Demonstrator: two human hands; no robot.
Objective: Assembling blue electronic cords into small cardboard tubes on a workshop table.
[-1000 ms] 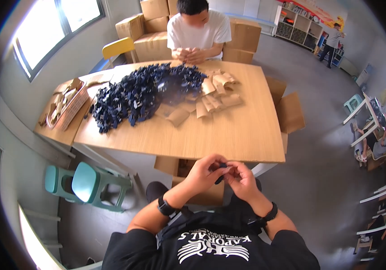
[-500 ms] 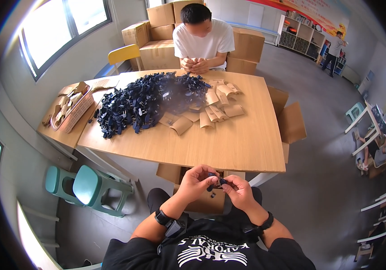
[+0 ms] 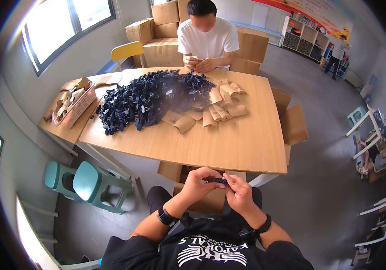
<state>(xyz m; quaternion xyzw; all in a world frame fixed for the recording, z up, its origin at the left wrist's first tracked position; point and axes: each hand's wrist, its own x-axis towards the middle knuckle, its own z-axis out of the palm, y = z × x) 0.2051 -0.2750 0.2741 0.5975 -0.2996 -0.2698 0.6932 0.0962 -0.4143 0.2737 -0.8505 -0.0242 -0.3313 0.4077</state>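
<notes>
A small dark blue piece is pinched between my hands, just beyond the near edge of the table; its exact kind is too small to make out. My left hand grips its left end with thumb and fingers. On the other end, my right hand closes with thumb and index finger. Below my hands, between my knees, stands an open cardboard box, partly hidden by them. Across the wooden table spreads a large heap of similar dark blue pieces. Curved brown card pieces lie to its right.
A pink basket of brown cards stands on the left. Green stools sit on the floor at left. Another open carton is by the table's right side. Opposite sits a co-worker in white, hands together at the table edge.
My hands have come closer together around the dark blue piece, and the right fingers have shifted up over its end. The co-worker's hands have moved slightly apart. The view has tilted a little.
</notes>
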